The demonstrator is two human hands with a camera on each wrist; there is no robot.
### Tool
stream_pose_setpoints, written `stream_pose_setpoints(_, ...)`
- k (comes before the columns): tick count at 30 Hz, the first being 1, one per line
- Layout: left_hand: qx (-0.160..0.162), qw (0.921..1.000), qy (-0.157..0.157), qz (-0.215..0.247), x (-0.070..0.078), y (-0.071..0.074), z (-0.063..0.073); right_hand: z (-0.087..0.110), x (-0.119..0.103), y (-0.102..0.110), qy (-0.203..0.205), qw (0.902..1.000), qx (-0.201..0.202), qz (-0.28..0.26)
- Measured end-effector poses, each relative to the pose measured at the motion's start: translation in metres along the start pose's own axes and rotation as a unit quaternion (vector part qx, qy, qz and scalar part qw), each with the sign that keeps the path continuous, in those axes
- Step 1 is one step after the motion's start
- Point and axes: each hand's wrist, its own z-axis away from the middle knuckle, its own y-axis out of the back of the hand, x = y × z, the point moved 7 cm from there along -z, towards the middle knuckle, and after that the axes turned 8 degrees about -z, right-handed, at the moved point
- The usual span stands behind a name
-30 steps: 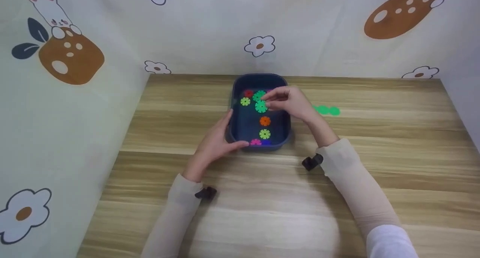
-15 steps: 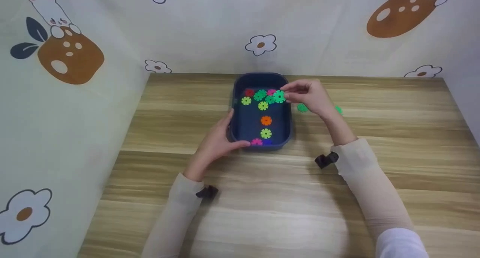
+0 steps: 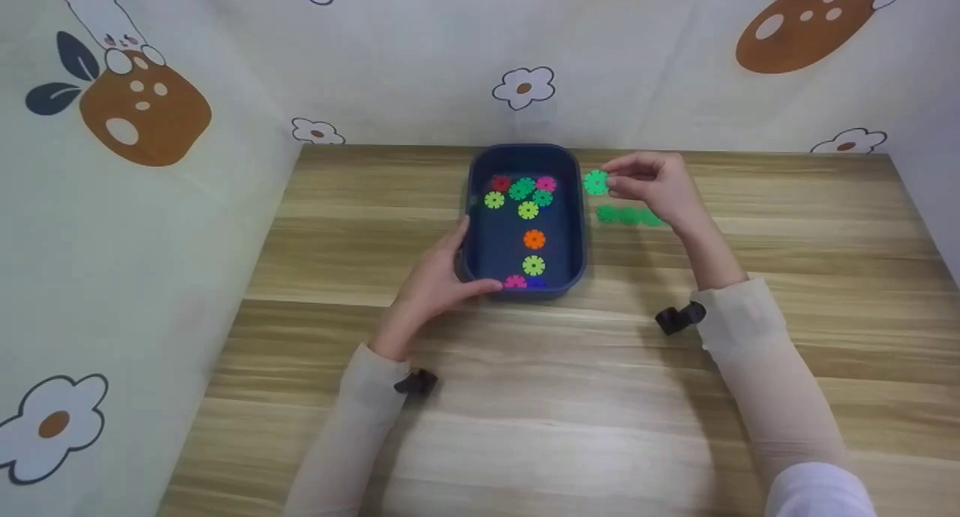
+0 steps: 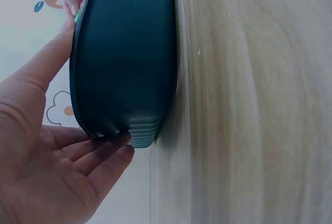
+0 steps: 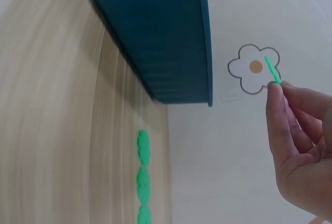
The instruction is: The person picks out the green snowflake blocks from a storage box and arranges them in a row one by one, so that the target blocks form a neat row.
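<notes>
My right hand pinches a light green snowflake disc between thumb and fingers, just beyond the right rim of a dark blue plastic bin. The right wrist view shows that disc edge-on, raised off the table. My left hand grips the bin's near left corner, thumb at the near rim and fingers along the left side. Several loose discs lie in the bin: red, pink, yellow-green, darker green, an orange disc and a partly hidden blue one. Green discs lie in a row right of the bin.
The bin stands on a wood-grain table, close to its back edge. A pale patterned cloth rises behind the table and along its sides. Dark wrist cameras stick out from both sleeves.
My right hand has moved right, carrying the green disc out from over the bin to beyond its right rim. A yellow-green disc it covered now shows. My left hand stays at the corner.
</notes>
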Motion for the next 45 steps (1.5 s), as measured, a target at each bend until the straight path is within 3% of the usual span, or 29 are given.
stream_pose_setpoints(10, 0.006, 0.9999, -0.008, -0.006, 0.001, -0.002, -0.002, 0.009, 0.005, 0.028, 0.010, 0.9997, 0.021, -0.008)
stream_pose_setpoints(24, -0.001, 1.0000, 0.008, 0.000, 0.002, -0.001, 0.000, 0.025, 0.015, 0.075, -0.018, 0.9960, 0.077, -0.042)
stream_pose_setpoints(32, -0.006, 0.9999, 0.014, 0.007, 0.001, -0.001, 0.000, 0.037, 0.024, 0.102, -0.041, 0.9918, 0.117, -0.032)
stream_pose_setpoints(39, 0.005, 1.0000, -0.004, -0.002, 0.001, 0.000, -0.001, 0.049, 0.030, 0.121, -0.057, 0.9903, 0.126, -0.012)
stream_pose_setpoints(45, 0.006, 1.0000, -0.008, 0.000, 0.000, -0.001, -0.001, 0.054, 0.039, 0.134, -0.095, 0.9874, 0.126, -0.010)
